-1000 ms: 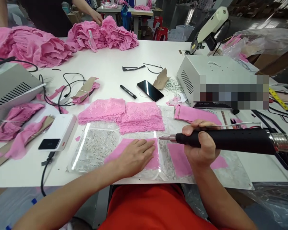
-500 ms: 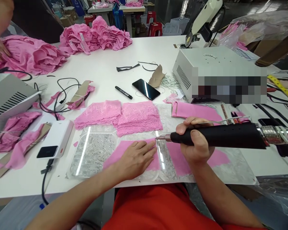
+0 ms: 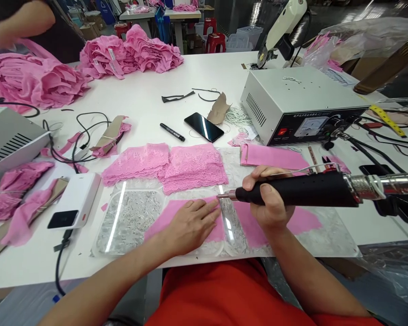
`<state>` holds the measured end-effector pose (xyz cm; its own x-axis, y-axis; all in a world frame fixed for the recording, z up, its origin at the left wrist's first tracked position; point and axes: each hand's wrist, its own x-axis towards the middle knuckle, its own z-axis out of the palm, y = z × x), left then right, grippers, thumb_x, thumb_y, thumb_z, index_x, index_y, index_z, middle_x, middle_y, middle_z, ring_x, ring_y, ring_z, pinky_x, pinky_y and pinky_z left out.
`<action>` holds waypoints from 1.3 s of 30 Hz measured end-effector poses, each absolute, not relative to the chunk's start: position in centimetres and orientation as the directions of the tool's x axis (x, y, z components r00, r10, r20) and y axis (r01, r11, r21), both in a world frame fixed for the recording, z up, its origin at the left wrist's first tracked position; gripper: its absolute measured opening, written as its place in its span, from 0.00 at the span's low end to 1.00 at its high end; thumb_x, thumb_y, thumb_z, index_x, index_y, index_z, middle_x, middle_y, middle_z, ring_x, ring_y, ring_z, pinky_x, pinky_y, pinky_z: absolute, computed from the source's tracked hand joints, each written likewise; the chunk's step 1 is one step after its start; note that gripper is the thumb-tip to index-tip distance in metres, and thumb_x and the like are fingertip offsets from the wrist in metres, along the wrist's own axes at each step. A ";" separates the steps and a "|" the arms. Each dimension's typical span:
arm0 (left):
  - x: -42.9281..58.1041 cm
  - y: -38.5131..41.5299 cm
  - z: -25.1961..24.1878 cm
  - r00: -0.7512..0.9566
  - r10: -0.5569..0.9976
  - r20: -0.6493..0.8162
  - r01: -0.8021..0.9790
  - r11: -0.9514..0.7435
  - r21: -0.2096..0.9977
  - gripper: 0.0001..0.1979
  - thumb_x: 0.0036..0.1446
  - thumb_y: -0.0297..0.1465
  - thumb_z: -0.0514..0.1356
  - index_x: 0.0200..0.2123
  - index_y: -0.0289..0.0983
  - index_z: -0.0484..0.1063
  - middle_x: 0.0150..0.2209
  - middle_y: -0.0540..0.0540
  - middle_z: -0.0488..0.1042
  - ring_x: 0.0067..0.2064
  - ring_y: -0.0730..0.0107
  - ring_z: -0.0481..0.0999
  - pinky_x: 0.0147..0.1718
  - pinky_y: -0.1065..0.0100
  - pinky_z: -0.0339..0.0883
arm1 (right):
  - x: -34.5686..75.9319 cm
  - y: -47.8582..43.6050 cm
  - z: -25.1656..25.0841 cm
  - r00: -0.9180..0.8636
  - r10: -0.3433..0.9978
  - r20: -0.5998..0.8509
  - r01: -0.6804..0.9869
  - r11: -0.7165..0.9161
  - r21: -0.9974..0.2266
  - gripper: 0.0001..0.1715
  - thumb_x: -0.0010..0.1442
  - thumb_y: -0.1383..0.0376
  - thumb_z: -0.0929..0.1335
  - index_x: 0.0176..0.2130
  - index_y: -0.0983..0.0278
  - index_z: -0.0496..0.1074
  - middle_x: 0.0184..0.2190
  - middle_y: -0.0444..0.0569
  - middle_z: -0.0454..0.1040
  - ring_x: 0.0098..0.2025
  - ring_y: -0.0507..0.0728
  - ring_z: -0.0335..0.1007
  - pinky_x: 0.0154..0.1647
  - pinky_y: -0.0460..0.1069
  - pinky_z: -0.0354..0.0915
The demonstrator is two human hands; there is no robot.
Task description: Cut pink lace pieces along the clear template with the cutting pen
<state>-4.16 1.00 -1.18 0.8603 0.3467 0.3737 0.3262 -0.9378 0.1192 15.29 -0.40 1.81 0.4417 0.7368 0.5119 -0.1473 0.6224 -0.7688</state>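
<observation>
My left hand (image 3: 193, 224) lies flat with fingers stretched over a pink fabric piece (image 3: 165, 217) on a clear patterned mat (image 3: 131, 217). In my right hand (image 3: 274, 203) is a black handpiece (image 3: 313, 189) with a slim metal tip, held level. Its tip touches or nearly touches the fabric's top edge, just beyond my left fingertips. Under my right wrist another pink fabric piece (image 3: 306, 221) is partly hidden. Two stacks of pink lace pieces, a left stack (image 3: 136, 163) and a right stack (image 3: 195, 167), lie behind my left hand. A folded pink strip (image 3: 275, 156) lies behind the handpiece.
A grey control box (image 3: 302, 97) with a meter and cables stands back right. A phone (image 3: 204, 127) and a marker (image 3: 172, 131) lie mid-table. A white power bank (image 3: 76, 201) sits left. A co-worker's arm (image 3: 23, 27) hovers by a pink garment pile (image 3: 37, 81).
The view has shifted slightly, moving table items left. My hands and the handpiece keep nearly the same place on the fabric. The co-worker's arm has lifted off the pink pile.
</observation>
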 end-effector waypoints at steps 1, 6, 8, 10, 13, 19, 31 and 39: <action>-4.2 1.0 -1.2 0.861 0.348 0.371 0.327 -0.937 0.119 0.14 0.68 0.28 0.52 0.51 0.31 0.72 0.54 0.39 0.75 0.42 0.60 0.73 0.39 0.60 0.71 | 15.3 -0.5 1.8 0.436 0.739 0.514 -0.140 0.620 -0.772 0.05 0.58 0.66 0.69 0.38 0.62 0.70 0.34 0.44 0.69 0.28 0.50 0.69 0.31 0.49 0.68; -4.0 1.1 -0.9 0.862 0.341 0.376 0.328 -0.939 0.102 0.14 0.69 0.28 0.50 0.50 0.32 0.73 0.52 0.38 0.76 0.41 0.61 0.73 0.36 0.60 0.72 | 15.4 -0.6 1.8 0.410 0.753 0.514 -0.104 0.599 -0.794 0.04 0.59 0.66 0.69 0.36 0.61 0.68 0.34 0.43 0.69 0.28 0.50 0.68 0.31 0.50 0.68; -3.9 1.2 -0.7 0.864 0.339 0.372 0.327 -0.940 0.098 0.14 0.69 0.28 0.49 0.49 0.31 0.73 0.51 0.38 0.76 0.40 0.62 0.73 0.37 0.61 0.72 | 15.3 -0.5 1.9 0.413 0.756 0.508 -0.112 0.595 -0.796 0.04 0.58 0.66 0.69 0.36 0.61 0.68 0.34 0.43 0.69 0.28 0.50 0.68 0.30 0.50 0.68; -3.9 1.2 -0.4 0.865 0.339 0.370 0.326 -0.940 0.100 0.15 0.69 0.28 0.48 0.49 0.32 0.73 0.51 0.38 0.76 0.41 0.62 0.73 0.38 0.61 0.72 | 15.3 -0.4 2.0 0.432 0.753 0.496 -0.125 0.594 -0.794 0.04 0.57 0.66 0.69 0.36 0.61 0.69 0.34 0.43 0.69 0.27 0.49 0.68 0.30 0.49 0.67; -4.3 0.2 0.0 0.869 0.343 0.357 0.325 -0.939 0.111 0.15 0.70 0.30 0.49 0.50 0.32 0.72 0.53 0.37 0.76 0.43 0.61 0.74 0.39 0.60 0.71 | 15.6 -0.6 2.4 0.490 0.731 0.475 -0.139 0.603 -0.785 0.05 0.54 0.65 0.69 0.35 0.62 0.69 0.33 0.43 0.69 0.25 0.49 0.67 0.28 0.49 0.66; -4.8 -3.6 0.3 0.844 0.393 0.364 0.337 -0.918 0.211 0.13 0.70 0.31 0.51 0.50 0.31 0.71 0.52 0.37 0.76 0.44 0.63 0.74 0.38 0.63 0.70 | 16.3 -1.5 2.6 0.474 0.761 0.442 -0.197 0.581 -0.790 0.06 0.51 0.63 0.68 0.32 0.63 0.70 0.29 0.44 0.69 0.22 0.49 0.65 0.23 0.48 0.64; -4.6 -4.9 -1.1 0.755 0.436 0.489 0.363 -0.900 0.242 0.11 0.66 0.28 0.56 0.48 0.31 0.71 0.50 0.39 0.78 0.45 0.64 0.74 0.41 0.62 0.68 | 16.1 -1.9 2.4 0.401 0.798 0.449 -0.241 0.565 -0.789 0.06 0.52 0.64 0.69 0.33 0.63 0.71 0.29 0.45 0.69 0.23 0.50 0.65 0.24 0.48 0.64; -4.7 -4.8 -1.1 0.766 0.432 0.477 0.354 -0.902 0.249 0.12 0.66 0.29 0.56 0.50 0.30 0.71 0.51 0.39 0.77 0.46 0.62 0.74 0.43 0.62 0.68 | 16.0 -2.0 2.4 0.379 0.806 0.454 -0.195 0.549 -0.813 0.07 0.53 0.62 0.69 0.33 0.62 0.70 0.29 0.44 0.69 0.23 0.50 0.64 0.24 0.49 0.64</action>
